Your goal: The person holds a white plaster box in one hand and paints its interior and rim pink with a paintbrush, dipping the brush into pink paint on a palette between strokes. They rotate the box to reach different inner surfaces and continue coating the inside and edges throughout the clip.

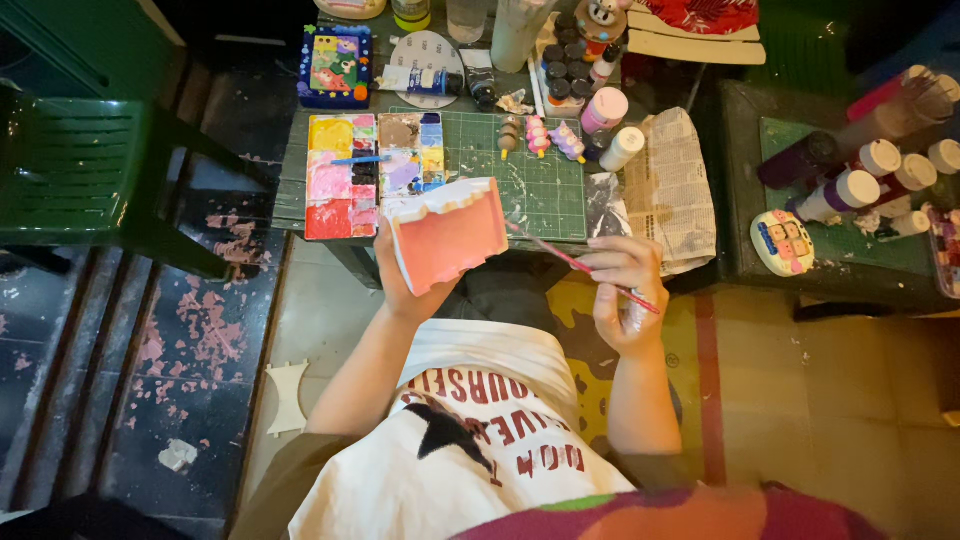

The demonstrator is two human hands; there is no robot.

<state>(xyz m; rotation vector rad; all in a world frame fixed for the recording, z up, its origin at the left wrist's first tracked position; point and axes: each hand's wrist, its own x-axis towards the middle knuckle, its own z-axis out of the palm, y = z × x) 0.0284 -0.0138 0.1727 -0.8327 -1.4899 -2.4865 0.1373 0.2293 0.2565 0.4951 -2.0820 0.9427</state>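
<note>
- Left hand is closed on a pink-painted wooden panel with a white scalloped top edge, gripping it from below and behind and holding it up, tilted, above the near edge of the bench.
- Right hand is closed in a pencil-like pinch on a thin pink-handled paintbrush; the tip points left toward the panel's right edge — whether the bristles touch, I cannot tell.
- Judgement: for clean work at that edge, the left wrist should stay braced so the panel does not rock, with the fingers kept off the painted face.
- Judgement: short strokes running along the edge, with a lightly loaded brush, would keep pink off the white scallops.
- Paint palette, with square wells of yellow, pink and red, lies on the bench just beyond the panel — close enough for reloading without shifting the grip; a blue-handled tool rests across it.
- Green cutting mat sits right of the palette; small painted figurines stand at its far side.
- Paint bottles stand near the mat's far right corner, with folded newspaper just right of them.
- A second bench to the right carries more white-capped bottles.
- An unpainted wooden cut-out lies on the floor to the left.
</note>
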